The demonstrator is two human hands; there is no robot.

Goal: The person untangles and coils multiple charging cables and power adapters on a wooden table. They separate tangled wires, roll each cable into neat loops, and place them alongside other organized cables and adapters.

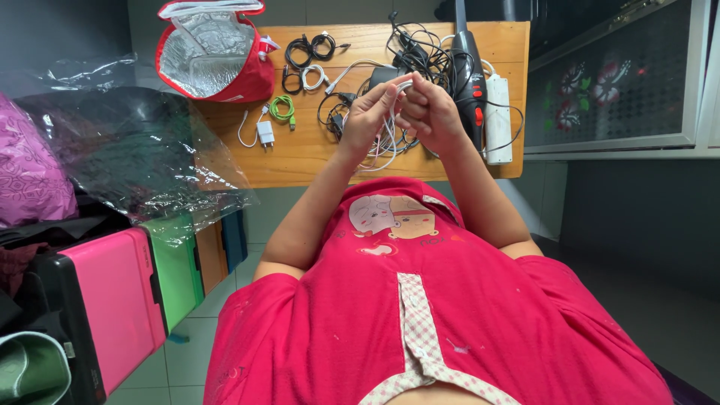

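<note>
Both hands are raised together over the wooden counter [300, 161], fingers closed on a white cable [390, 139]. The left hand [369, 111] pinches it near the top; the right hand [429, 112] grips it just beside, and loose loops hang below onto the counter. Behind the hands lies a tangle of black cables [412, 49], a white power strip [497, 120] to the right. A white charger [265, 133], green coiled cable [282, 107] and open red insulated bag [211, 52] lie well to the left.

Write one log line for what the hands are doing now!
left hand: holds white cable | right hand: pinches same cable | place: above wooden table
</note>
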